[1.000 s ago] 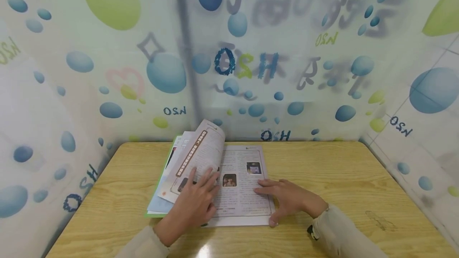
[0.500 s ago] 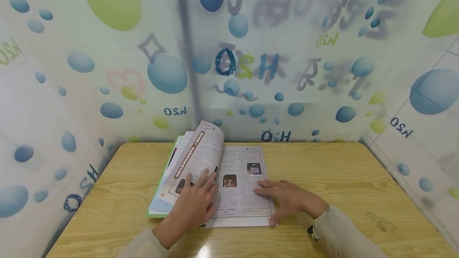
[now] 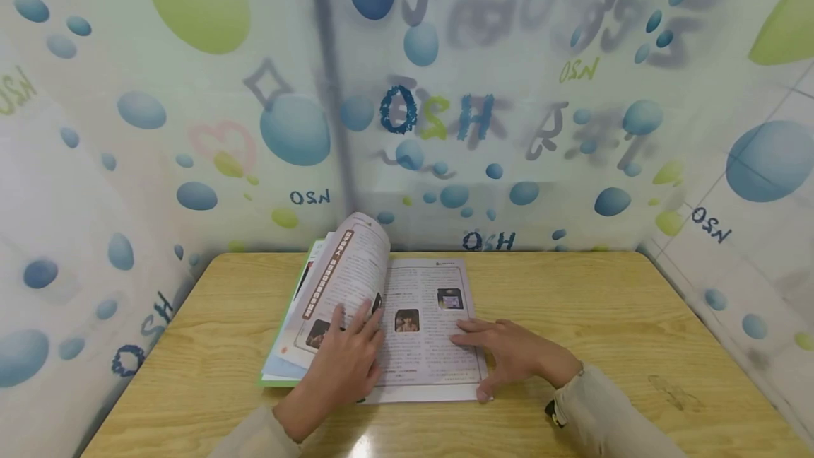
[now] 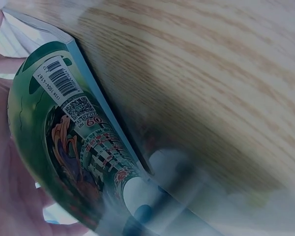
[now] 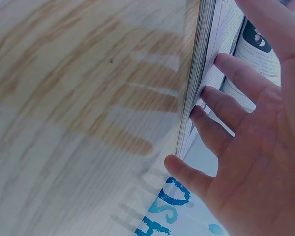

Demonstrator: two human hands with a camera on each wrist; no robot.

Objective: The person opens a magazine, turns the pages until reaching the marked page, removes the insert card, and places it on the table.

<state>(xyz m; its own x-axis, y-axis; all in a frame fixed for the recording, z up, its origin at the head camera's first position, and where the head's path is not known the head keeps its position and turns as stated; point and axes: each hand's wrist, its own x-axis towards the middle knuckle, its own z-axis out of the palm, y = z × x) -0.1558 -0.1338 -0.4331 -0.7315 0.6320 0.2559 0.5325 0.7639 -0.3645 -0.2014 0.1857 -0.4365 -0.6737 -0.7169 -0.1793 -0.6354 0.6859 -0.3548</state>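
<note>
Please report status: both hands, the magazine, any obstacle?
Left hand on curled pages. Right hand at right edge. Magazine open on table. No obstacle seen.

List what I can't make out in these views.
Head: small print on the right page, too tiny to read.
Head: part of the lower-left photo, under the left grip.
Head: right sleeve, cut off by the bottom edge.
Left wrist: lower end of green cover, blurred by haze.

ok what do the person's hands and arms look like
The left hand and right hand are bare, without gloves. The left sleeve and right sleeve are pale beige and long; a small dark item shows at the right cuff.
</note>
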